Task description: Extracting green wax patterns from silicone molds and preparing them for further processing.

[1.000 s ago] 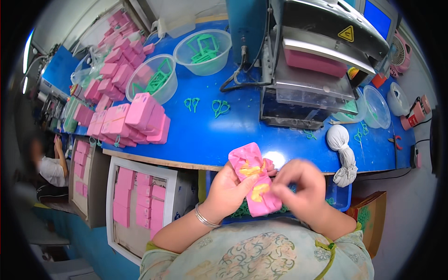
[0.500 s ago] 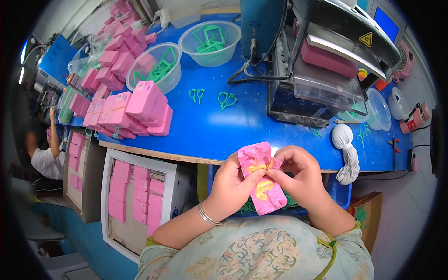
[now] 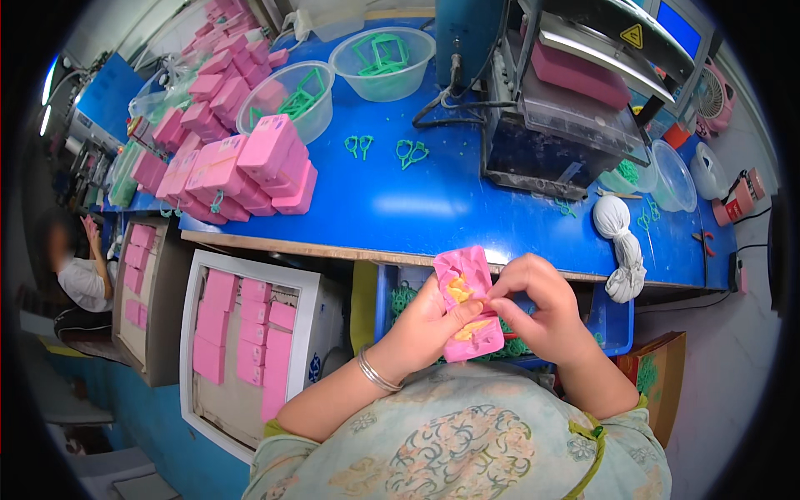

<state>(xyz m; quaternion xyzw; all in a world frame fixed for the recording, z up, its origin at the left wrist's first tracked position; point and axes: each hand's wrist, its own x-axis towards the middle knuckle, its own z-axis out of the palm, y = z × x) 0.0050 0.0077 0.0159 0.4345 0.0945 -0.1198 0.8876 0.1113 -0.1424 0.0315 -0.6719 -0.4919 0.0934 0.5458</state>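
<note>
A pink rubber mold point(image 3: 473, 265) with yellow patches inside is bent open in front of my body, just off the front edge of the blue bench. My left hand point(image 3: 429, 325) is wrapped round its left side, thumb pressed over the middle. My right hand point(image 3: 537, 304) pinches at the mold's right edge with thumb and forefinger; the exact bit between the fingertips is too small to make out. Below the hands sits a blue tray point(image 3: 618, 327) with green pieces, partly hidden by my hands and arms.
Pink blocks point(image 3: 275, 158) are stacked at the bench's left. Clear bowls point(image 3: 383, 83) with green frames stand behind. A machine point(image 3: 550, 142) fills the back right, near a white cloth bundle point(image 3: 621, 250). Small green pieces point(image 3: 411, 152) lie about. A person point(image 3: 83, 283) sits far left.
The mold has tilted more upright and its lower half has folded up toward me. My right hand has lifted slightly, its fingers more arched. The whole view has shifted a little.
</note>
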